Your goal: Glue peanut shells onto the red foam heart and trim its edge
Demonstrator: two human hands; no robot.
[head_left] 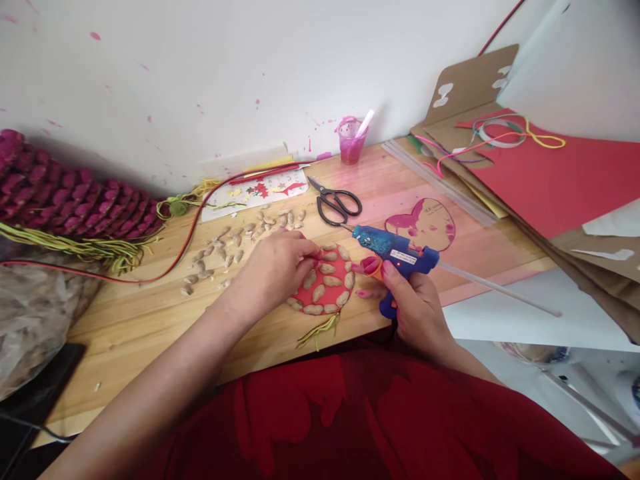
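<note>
A red round piece (pixel 334 274) lies near the table's front edge, with unshelled peanuts (pixel 327 281) round its rim and in its middle. Over its upper left side is my left hand (pixel 273 263), thumb and fingers pinched together at the peanuts. What sits between those fingertips is hidden. My right hand (pixel 417 307) is wrapped round a blue hot glue gun (pixel 395 252), whose nozzle points up and left, above the disc's right side. A clear glue stick (pixel 500 288) sticks out of the gun's back. Yellow-green strings (pixel 319 330) hang from the disc's bottom edge.
Loose peanuts (pixel 220 247) are scattered left of the disc. Black-handled scissors (pixel 336 200) lie behind it, near a cup of pink paint (pixel 351 141). A paint-stained heart cutout (pixel 425 225), cardboard and red paper (pixel 565 173) are at right. A red-black cord (pixel 187 233) crosses the left side.
</note>
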